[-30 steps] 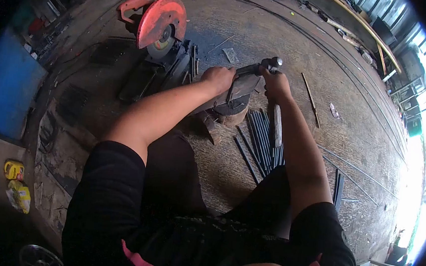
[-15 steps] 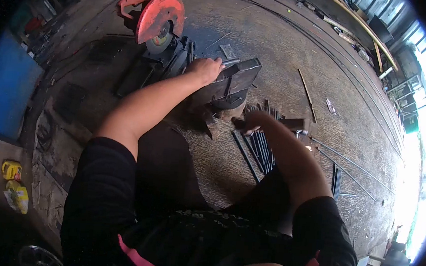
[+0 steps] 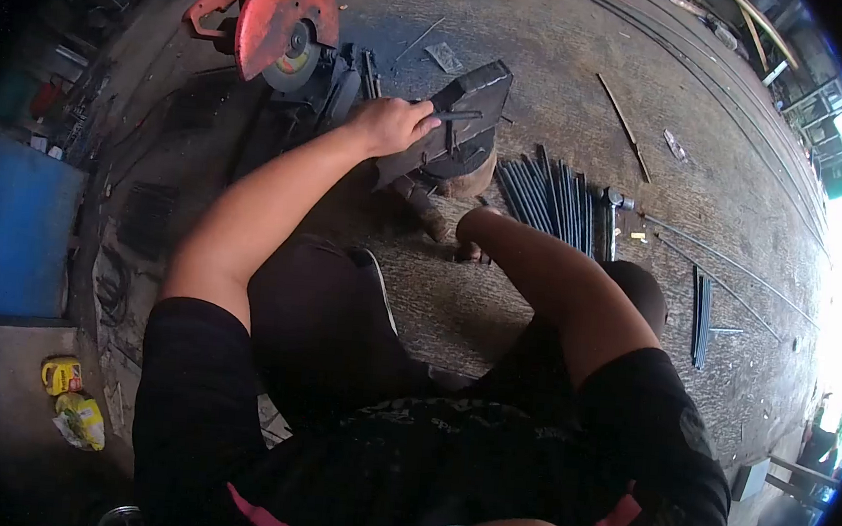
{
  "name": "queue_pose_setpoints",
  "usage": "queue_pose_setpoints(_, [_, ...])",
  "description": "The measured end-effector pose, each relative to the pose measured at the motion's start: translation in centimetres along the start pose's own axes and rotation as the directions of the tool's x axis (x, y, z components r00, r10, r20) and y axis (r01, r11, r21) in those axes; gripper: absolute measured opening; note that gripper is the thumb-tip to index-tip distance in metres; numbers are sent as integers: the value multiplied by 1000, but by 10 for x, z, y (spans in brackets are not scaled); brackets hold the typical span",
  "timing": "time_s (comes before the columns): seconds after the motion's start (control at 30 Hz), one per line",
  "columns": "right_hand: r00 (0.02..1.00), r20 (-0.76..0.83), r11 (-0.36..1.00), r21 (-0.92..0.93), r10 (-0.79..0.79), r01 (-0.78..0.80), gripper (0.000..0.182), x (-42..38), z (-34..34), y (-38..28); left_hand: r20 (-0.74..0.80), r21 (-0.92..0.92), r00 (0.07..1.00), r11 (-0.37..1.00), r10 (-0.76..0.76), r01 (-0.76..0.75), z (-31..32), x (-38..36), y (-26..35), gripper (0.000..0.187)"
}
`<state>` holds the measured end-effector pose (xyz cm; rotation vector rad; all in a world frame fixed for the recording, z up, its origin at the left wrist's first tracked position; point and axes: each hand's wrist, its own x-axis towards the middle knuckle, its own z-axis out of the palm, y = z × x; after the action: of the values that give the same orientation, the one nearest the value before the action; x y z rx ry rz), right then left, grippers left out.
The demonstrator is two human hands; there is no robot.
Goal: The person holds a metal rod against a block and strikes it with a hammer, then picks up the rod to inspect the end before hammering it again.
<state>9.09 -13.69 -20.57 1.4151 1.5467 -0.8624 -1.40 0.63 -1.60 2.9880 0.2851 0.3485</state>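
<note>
My left hand [image 3: 392,125] is closed around a short dark metal rod [image 3: 462,115], whose end sticks out over a dark steel block [image 3: 479,92]. The block sits tilted on a round wooden stump [image 3: 474,176]. Lower and to the right is my right hand [image 3: 473,235], its fingers curled inward. The wrist and forearm hide most of its grip, so what it holds cannot be made out. A rusty cylindrical piece [image 3: 427,211] lies just left of that hand. Beyond my right forearm a bundle of dark metal rods [image 3: 545,194] is spread on the floor.
A red cut-off saw [image 3: 286,30] stands at the upper left. A hammer [image 3: 615,204] is beside the rods. Long thin bars [image 3: 728,258] and a small rod stack [image 3: 700,320] lie to the right. Yellow packages [image 3: 79,419] are at lower left.
My right hand has moved left and turned, and the brown bar-like thing seen beside it no longer shows there. My left hand keeps its grip while the rod's angle shifts. The view has shifted.
</note>
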Motion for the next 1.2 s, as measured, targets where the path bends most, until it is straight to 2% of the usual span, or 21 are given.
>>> queue_pose_setpoints(0.1, [997,-80,998,56,7,-2,28,-65,-17,-4,62,-110,997,993,54,-46,0,5,-3,31])
queue_pose_setpoints(0.17, [991,125,981,193,-39,14,28,-75,-19,-2,82,-126,993,989,86,-76,0,9,1,31])
queue_pose_setpoints(0.2, [954,-234,980,25,-185,196,28,-85,-12,9,119,-179,989,981,92,-70,0,10,5,32])
queue_pose_setpoints(0.3, [956,-194,973,-103,-221,204,25,-114,-26,16,151,-273,983,960,108,-63,-4,15,15,34])
queue_pose_setpoints(0.37, [968,-214,981,112,-132,158,29,-158,-19,35,67,-352,998,936,23,2,-10,18,21,35])
queue_pose_setpoints(0.4, [928,-365,922,327,-80,208,31,-169,-14,47,-67,-412,997,910,25,-51,-5,20,20,32])
queue_pose_setpoints(0.43, [869,-495,813,507,5,285,33,-184,-13,56,-81,-406,996,912,34,-64,-12,21,26,32])
queue_pose_setpoints(0.47, [865,-502,819,503,17,276,33,-199,-15,64,-122,-507,992,860,-2,-60,-18,22,32,32])
queue_pose_setpoints(0.5, [792,-607,787,519,64,335,35,-222,-21,68,-159,-601,986,796,-42,-63,-24,23,40,31])
queue_pose_setpoints(0.53, [707,-698,757,521,112,395,37,-241,-24,73,-192,-640,981,761,-21,-109,-32,25,48,31])
queue_pose_setpoints(0.57, [702,-703,767,512,115,387,37,-254,-25,76,-208,-634,978,764,-20,-119,-40,29,56,31])
queue_pose_setpoints(0.63, [480,-852,660,486,210,574,37,-265,-19,70,-253,-579,966,809,-54,-106,-62,32,85,29])
queue_pose_setpoints(0.67, [482,-851,655,488,209,577,37,-267,-14,63,-116,-695,987,719,-112,0,-70,35,96,24])
queue_pose_setpoints(0.73, [295,-925,711,373,237,596,35,-270,-6,51,-171,-723,978,689,-119,-43,-75,39,122,24])
queue_pose_setpoints(0.83, [384,-892,664,437,238,606,34,-271,-1,45,-233,-738,965,667,-117,-97,-91,38,145,23])
queue_pose_setpoints(0.9, [357,-908,640,409,217,651,31,-273,5,43,-224,-733,968,674,-114,-90,-100,36,144,23])
queue_pose_setpoints(0.97, [277,-944,512,331,180,793,29,-275,10,40,-188,-875,981,462,-46,-146,-105,39,138,25])
queue_pose_setpoints(1.0, [371,-915,493,400,162,772,29,-289,9,35,-145,-907,989,406,-38,-117,-115,39,133,26])
queue_pose_setpoints(1.03, [374,-914,484,401,157,778,29,-292,9,33,-134,-908,990,407,-45,-104,-123,38,133,26])
queue_pose_setpoints(1.1, [404,-911,459,397,90,795,32,-295,10,32,-232,-937,973,270,-3,-222,-137,35,131,30])
queue_pose_setpoints(1.2, [439,-898,526,392,39,755,35,-295,6,33,-224,-901,973,393,-54,-185,-135,31,128,31])
